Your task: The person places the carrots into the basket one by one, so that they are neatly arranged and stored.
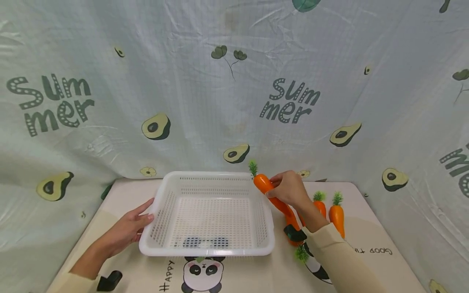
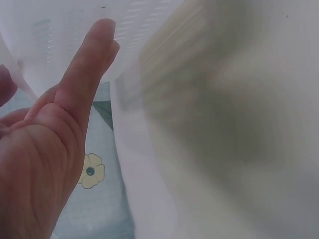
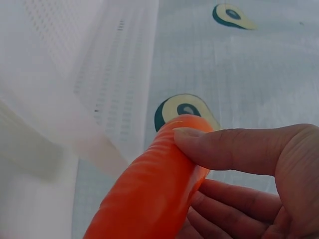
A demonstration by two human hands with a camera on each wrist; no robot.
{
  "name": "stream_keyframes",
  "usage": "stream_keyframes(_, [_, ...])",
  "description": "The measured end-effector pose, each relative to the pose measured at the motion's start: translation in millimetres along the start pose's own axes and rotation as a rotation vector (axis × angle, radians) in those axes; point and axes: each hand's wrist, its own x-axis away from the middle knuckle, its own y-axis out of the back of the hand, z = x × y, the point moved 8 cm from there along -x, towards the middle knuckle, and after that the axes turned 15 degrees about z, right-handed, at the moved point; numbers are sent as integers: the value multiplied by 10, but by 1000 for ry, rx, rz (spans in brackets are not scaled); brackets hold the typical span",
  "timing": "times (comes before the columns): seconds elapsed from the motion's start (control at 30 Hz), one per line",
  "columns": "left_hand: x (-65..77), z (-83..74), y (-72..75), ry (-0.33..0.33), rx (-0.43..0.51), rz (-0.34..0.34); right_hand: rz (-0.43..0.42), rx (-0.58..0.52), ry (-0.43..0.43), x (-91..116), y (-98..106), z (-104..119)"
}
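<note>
My right hand (image 1: 289, 189) pinches an orange carrot (image 1: 263, 183) between thumb and fingers. Its leafy green top points up and left over the back right corner of a white plastic basket (image 1: 207, 252). The right wrist view shows the thumb pressed on the carrot (image 3: 149, 184), close beside the basket's side wall (image 3: 112, 84). At the basket's left side, my left hand (image 1: 128, 228) holds the rim, thumb over the edge and fingers along the outside. The left wrist view has those fingers (image 2: 82, 74) stretched against the slotted wall. Nothing lies inside the basket.
Right of the basket lie more carrots: one (image 1: 337, 215) at the far right, another (image 1: 319, 207) partly behind my right forearm, and one with its green top (image 1: 301, 253) toward me. The tablecloth (image 1: 253, 276) has printed pandas; a patterned curtain (image 1: 205, 101) hangs behind.
</note>
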Motion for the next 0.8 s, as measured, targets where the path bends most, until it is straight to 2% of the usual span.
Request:
stream_keyframes(0.37, [-15,-17,-12,-6,6,4,40,-33,10,-94,-96,63])
stream_keyframes(0.8, [19,2,-6,6,4,-7,60,-6,65,-187,-225,248])
